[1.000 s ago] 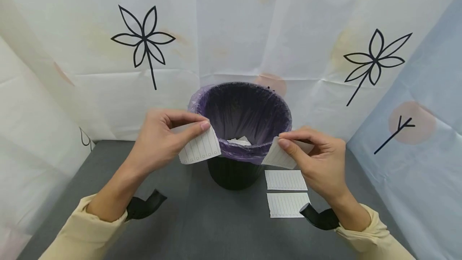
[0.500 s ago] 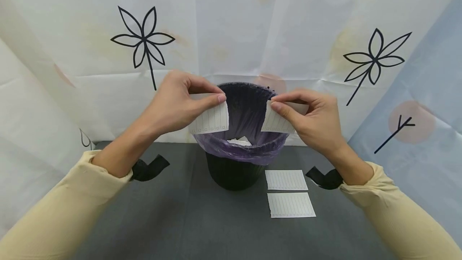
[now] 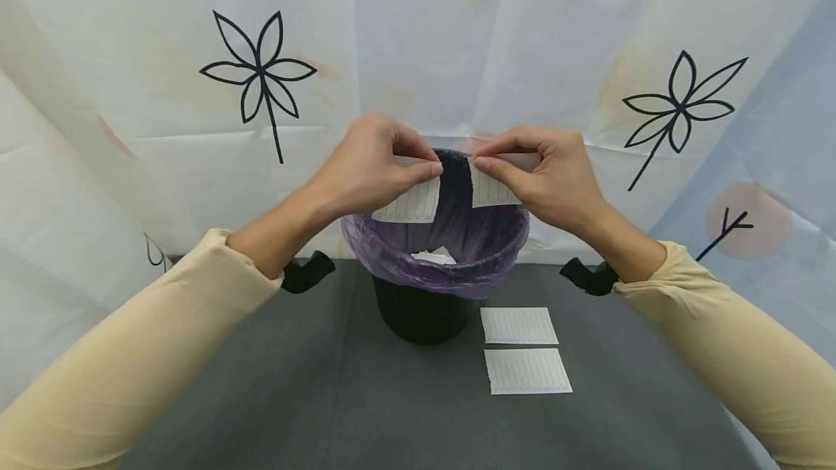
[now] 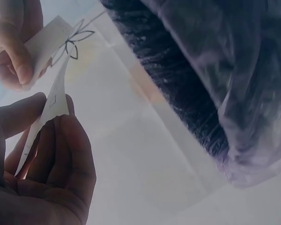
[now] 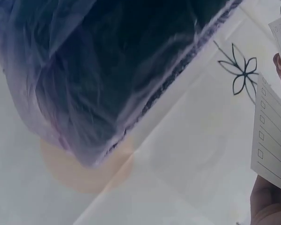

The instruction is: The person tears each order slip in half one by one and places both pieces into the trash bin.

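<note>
Over the bin's opening, my left hand point(image 3: 366, 165) pinches a piece of lined paper point(image 3: 411, 203) between thumb and fingers. Opposite it, my right hand point(image 3: 548, 176) pinches a second lined paper piece point(image 3: 491, 191) by its upper edge. A gap separates the two pieces, and their facing edges look torn. Small checkboxes run along one edge of the right piece point(image 5: 267, 126) in the right wrist view. Below both hands stands a dark bin point(image 3: 424, 314) with a purple plastic liner point(image 3: 444, 278) folded over its rim. White paper scraps point(image 3: 434, 257) lie inside it.
Two lined paper pieces point(image 3: 519, 326) lie one in front of the other on the dark grey table point(image 3: 392, 412), right of the bin. Behind the bin hangs a white cloth point(image 3: 418, 42) with printed leaf shapes. Black straps point(image 3: 307, 272) hang at both wrists.
Both hands have risen from the bin's front rim to above its opening and moved closer together, each carrying its paper piece. The bin and the papers on the table stay put.
</note>
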Tool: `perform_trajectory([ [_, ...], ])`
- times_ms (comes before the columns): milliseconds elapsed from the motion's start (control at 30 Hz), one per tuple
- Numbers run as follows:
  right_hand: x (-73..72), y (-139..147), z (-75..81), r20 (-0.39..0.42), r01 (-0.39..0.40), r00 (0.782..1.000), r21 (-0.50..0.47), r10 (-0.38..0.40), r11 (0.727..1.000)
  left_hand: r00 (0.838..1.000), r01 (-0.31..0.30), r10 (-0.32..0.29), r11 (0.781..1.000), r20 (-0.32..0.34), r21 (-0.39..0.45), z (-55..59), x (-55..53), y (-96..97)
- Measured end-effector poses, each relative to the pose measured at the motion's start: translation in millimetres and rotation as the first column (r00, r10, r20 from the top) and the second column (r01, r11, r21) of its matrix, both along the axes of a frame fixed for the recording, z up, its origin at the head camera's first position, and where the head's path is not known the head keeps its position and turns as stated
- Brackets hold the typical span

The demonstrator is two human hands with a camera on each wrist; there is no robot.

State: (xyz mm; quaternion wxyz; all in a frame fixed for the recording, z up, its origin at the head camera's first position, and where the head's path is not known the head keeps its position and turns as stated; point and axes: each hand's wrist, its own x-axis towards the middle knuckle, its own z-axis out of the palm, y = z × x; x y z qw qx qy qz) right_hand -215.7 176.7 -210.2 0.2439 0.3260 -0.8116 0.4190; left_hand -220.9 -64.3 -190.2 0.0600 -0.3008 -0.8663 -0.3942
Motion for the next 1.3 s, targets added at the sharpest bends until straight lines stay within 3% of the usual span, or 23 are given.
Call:
perform_trajectory([
  [333, -19.1, -2, 7.4, 0.054, -0.005, 0.999, 0.008, 0.004, 1.0, 0.997, -0.045, 0.048, 0.997, 0.054, -0.06, 12.8, -22.9, 7.6],
  [533, -29.0, -6, 7.2, 0.101, -0.001, 0.995, 0.002, 0.001, 1.0, 0.991, -0.075, 0.077, 0.997, 0.114, -0.021, 15.1, -32.8, 13.1],
  [700, -33.1, -7, 4.7, 0.147, -0.033, 0.989, 0.012, 0.031, 0.999, 0.973, -0.12, 0.111, 0.992, 0.204, 0.029, 9.6, -40.2, 14.8],
  [967, -33.1, -7, 2.0, 0.195, -0.049, 0.98, 0.031, 0.042, 0.998, 0.95, -0.159, 0.14, 0.986, 0.279, 0.047, 7.7, -41.7, 16.9],
  [1300, -33.4, -9, -1.5, 0.211, -0.059, 0.976, 0.031, 0.051, 0.998, 0.958, -0.13, 0.105, 0.989, 0.265, 0.077, 5.2, -41.1, 17.8],
])
